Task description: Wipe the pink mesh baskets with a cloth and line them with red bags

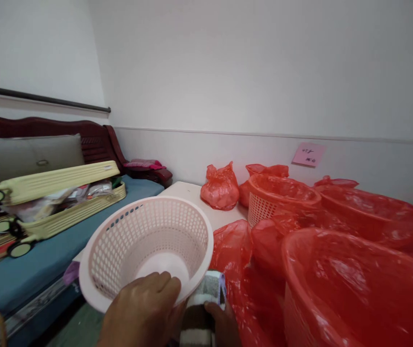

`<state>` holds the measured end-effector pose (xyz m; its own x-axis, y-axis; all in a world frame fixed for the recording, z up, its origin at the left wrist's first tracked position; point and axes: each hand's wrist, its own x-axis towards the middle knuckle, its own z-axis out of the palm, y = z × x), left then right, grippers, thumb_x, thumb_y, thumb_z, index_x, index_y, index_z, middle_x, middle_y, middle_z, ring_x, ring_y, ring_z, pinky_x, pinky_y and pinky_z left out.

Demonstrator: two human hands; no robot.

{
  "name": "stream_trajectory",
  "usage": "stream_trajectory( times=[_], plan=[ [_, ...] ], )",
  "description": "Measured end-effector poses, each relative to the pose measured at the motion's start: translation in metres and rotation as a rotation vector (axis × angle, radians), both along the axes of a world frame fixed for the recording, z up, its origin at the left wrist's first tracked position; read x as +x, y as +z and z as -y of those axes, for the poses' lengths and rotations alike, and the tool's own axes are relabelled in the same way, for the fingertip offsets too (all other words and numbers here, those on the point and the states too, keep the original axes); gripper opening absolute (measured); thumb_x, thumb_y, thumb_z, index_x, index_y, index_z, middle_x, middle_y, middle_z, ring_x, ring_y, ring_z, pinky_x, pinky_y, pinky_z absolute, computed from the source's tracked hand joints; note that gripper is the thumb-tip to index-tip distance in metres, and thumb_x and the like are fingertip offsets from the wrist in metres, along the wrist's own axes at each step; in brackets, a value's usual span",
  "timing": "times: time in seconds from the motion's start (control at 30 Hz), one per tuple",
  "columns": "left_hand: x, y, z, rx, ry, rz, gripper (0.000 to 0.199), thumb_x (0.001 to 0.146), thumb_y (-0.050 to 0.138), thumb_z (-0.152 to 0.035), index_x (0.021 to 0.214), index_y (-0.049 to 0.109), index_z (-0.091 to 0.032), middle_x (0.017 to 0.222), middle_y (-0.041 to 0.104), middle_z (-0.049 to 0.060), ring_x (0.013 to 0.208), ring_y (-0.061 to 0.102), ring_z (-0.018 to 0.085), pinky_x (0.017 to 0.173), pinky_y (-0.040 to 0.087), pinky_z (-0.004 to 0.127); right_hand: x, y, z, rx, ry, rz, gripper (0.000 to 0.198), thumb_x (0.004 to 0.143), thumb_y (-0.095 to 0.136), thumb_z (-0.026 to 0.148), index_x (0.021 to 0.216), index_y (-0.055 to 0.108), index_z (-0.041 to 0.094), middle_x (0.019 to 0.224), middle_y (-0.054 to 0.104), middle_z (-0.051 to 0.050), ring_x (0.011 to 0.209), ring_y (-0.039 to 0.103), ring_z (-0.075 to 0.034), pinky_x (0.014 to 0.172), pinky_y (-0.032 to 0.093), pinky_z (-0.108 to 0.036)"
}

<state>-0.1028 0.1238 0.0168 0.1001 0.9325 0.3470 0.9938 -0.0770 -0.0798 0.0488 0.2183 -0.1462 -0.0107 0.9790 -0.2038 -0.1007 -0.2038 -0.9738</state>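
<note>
A pale pink plastic basket (144,212) with perforated walls stands in front of me, and its inside looks bare. My left hand (143,306) is closed at its near rim, knuckles up, with the fingertips hidden. My right hand (224,322) lies just to the right of it, thumb pressed on a folded grey and white striped cloth (206,289) with a purple edge. The cloth's lower part runs out of view at the bottom. Red plastic bags (231,255) lie right beside the cloth.
Several baskets lined with red bags, including a near one (358,279) and a farther one (282,193), crowd the right side. A tied red bag (221,188) sits on the white table (185,190). To the left, an open yellow suitcase (65,180) lies on a blue-covered bed (137,188).
</note>
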Motion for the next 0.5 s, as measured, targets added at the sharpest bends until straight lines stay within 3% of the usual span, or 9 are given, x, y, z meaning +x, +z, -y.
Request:
stream_trajectory(
  times=[0.13, 0.23, 0.37, 0.5],
  plan=[
    [0.001, 0.0, -0.001, 0.033, -0.01, 0.004, 0.016, 0.081, 0.049, -0.015, 0.07, 0.056, -0.026, 0.064, 0.063, -0.003, 0.057, 0.066, 0.022, 0.046, 0.043, 0.03, 0.002, -0.005, -0.005, 0.0, 0.012, 0.001, 0.029, 0.065, 0.071, 0.028, 0.092, 0.065, 0.019, 0.081, 0.07, -0.001, 0.082, 0.066, -0.024, 0.08, 0.051, -0.033],
    [0.0, -0.005, 0.001, 0.055, -0.008, -0.006, 0.014, 0.077, 0.053, -0.015, 0.069, 0.056, -0.025, 0.063, 0.063, -0.003, 0.056, 0.066, 0.021, 0.046, 0.043, 0.028, 0.001, -0.007, -0.007, 0.013, 0.018, -0.023, 0.033, 0.062, 0.065, 0.029, 0.093, 0.064, 0.019, 0.08, 0.071, -0.001, 0.084, 0.066, -0.025, 0.082, 0.05, -0.034],
    [-0.001, -0.012, 0.01, 0.052, 0.038, -0.046, 0.015, 0.079, 0.053, -0.014, 0.069, 0.055, -0.025, 0.064, 0.063, -0.004, 0.059, 0.065, 0.019, 0.049, 0.043, 0.027, -0.001, -0.012, -0.009, 0.025, 0.0, -0.057, 0.031, 0.057, 0.068, 0.032, 0.087, 0.065, 0.022, 0.072, 0.069, -0.002, 0.084, 0.066, -0.028, 0.073, 0.053, -0.035],
    [-0.004, -0.02, 0.019, 0.097, -0.001, -0.07, 0.014, 0.077, 0.054, -0.014, 0.071, 0.053, -0.026, 0.065, 0.061, -0.004, 0.058, 0.064, 0.019, 0.048, 0.045, 0.028, -0.001, -0.013, -0.008, 0.032, -0.012, -0.061, 0.034, 0.058, 0.07, 0.032, 0.09, 0.065, 0.023, 0.078, 0.07, -0.003, 0.089, 0.065, -0.03, 0.075, 0.053, -0.036]
  ],
)
